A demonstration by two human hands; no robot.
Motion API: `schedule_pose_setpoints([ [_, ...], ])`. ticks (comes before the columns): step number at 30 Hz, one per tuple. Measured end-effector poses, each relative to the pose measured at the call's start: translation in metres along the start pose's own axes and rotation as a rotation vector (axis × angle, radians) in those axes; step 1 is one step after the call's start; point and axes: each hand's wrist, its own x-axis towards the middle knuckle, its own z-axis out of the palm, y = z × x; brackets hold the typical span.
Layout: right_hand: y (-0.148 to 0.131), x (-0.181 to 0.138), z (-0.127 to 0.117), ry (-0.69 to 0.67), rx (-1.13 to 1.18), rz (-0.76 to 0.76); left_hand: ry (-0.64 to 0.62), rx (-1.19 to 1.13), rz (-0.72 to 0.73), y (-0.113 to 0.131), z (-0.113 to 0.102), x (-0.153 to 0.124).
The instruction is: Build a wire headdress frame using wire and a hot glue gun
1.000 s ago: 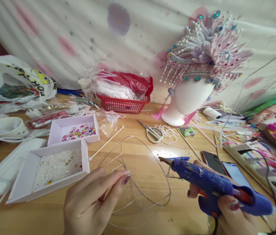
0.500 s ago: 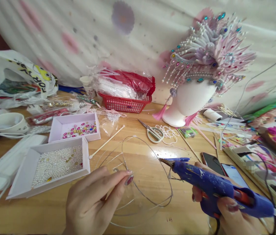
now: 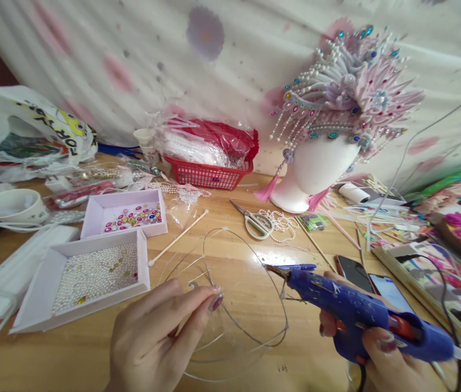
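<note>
My left hand (image 3: 154, 340) pinches a thin wire hoop (image 3: 250, 261) at its near left side, thumb and forefinger closed on the wire just above the wooden table (image 3: 238, 283). My right hand (image 3: 381, 356) grips a blue hot glue gun (image 3: 361, 313), its metal nozzle pointing left toward the hoop's right side, a short gap from the wire. A shallow white box of small pearls (image 3: 87, 277) lies just left of my left hand, and a second white box with coloured gems (image 3: 126, 215) sits behind it.
Scissors (image 3: 254, 220), a thin white stick (image 3: 177, 239) and a pearl string lie mid-table. Behind stand a red basket (image 3: 209, 171) and a white foam head wearing a beaded pink headdress (image 3: 336, 109). Two phones (image 3: 371, 280) and cluttered craft supplies fill the right; a bowl (image 3: 12, 207) and bags the left.
Almost nothing has moved. My left hand's pinch on the wire shifted slightly to the right, and the view drifted a little.
</note>
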Motion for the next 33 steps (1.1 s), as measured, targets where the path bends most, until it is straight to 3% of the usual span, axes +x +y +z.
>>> schedule_pose_setpoints([
  [3,0.007,0.002,-0.004,-0.062,0.006,-0.001,-0.024,-0.009,0.006,0.001,0.000,0.000],
  [11,0.026,-0.010,-0.013,0.033,0.016,0.088,-0.009,-0.008,-0.025,0.002,0.002,-0.001],
  [20,0.030,0.000,-0.019,-0.044,-0.179,0.027,0.040,0.010,0.007,0.002,0.003,0.000],
  [24,0.050,0.003,-0.024,-0.051,-0.229,0.084,-0.019,0.016,0.052,0.000,-0.001,0.003],
  [30,0.076,-0.001,-0.034,-0.118,-0.301,0.041,-0.033,0.028,0.089,-0.002,-0.003,0.005],
  [33,0.084,-0.002,-0.030,-0.089,-0.361,0.045,-0.050,0.040,0.079,-0.002,-0.002,0.005],
])
